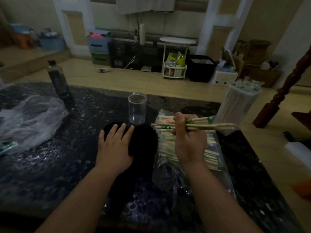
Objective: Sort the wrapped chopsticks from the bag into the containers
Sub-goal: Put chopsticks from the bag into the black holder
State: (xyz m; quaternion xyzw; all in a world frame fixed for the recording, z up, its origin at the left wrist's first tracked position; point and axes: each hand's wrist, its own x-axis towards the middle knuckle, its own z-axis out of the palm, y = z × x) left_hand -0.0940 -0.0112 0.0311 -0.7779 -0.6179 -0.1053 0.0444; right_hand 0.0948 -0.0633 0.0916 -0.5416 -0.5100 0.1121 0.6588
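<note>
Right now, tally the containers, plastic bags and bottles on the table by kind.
Containers: 2, an empty jar and a chopstick-filled container.
Plastic bags: 2, the crumpled bag and the chopstick bag.
Bottles: 1, the dark bottle.
Total: 5.

A clear jar (137,107) stands just beyond the fingertips of the left hand (114,145); bare table (55,165) lies open to their left.

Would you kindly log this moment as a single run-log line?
right hand: grips wrapped chopsticks above bag | left hand: flat on dark round object | clear jar: empty | tall container: filled
</note>
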